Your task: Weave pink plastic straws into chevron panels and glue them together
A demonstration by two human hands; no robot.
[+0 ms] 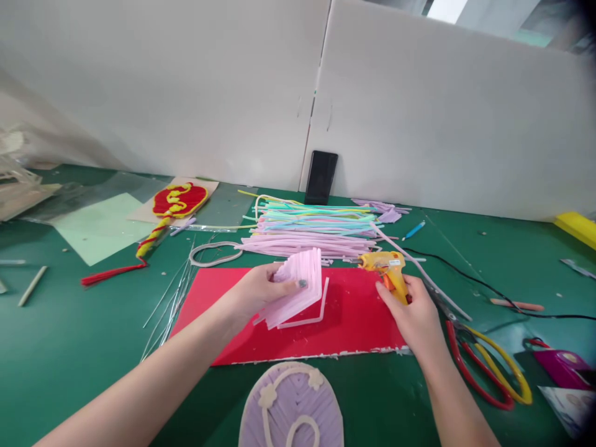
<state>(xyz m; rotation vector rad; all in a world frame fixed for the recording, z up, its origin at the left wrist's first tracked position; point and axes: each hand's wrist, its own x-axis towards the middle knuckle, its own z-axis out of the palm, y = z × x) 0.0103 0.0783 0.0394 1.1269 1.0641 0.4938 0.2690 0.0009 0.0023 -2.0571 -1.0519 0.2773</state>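
My left hand (265,288) is closed on a pink panel of bent pipe cleaners (300,279), laid side by side in V shapes. In my right hand (416,310) is a yellow hot glue gun (393,268), its nozzle pointing left. Both are over a red board (363,310). A single bent pink pipe cleaner (325,304) shows just right of and below the panel. Nearest me is a lilac oval piece (295,403) with cream flowers and a curling line on it.
Behind the board lies a heap of pastel pipe cleaners (316,223), with a black phone (321,177) leaning on the wall. Scissors (484,366) and a dark cord (465,279) are at right. A red and yellow fan-shaped craft (179,202) and thin wires (172,298) are at left.
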